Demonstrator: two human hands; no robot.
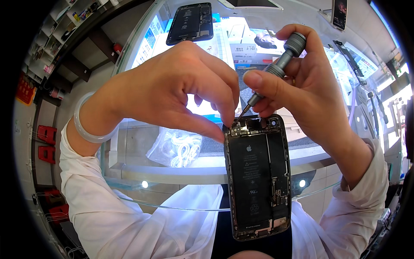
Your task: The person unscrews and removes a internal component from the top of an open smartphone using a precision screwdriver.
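Showing its black battery (250,185), the opened phone (258,175) sits nearest, overlapping the glass counter's (172,176) edge; the left hand (181,82) brings thumb and forefinger to its top-left corner, grip hard to tell, while the right hand (297,86) grasps a grey screwdriver (279,65), tip right there! Farther off, a second opened phone (189,23)

L fingers (219,91) bent dn (R fingers (318,49) curled).
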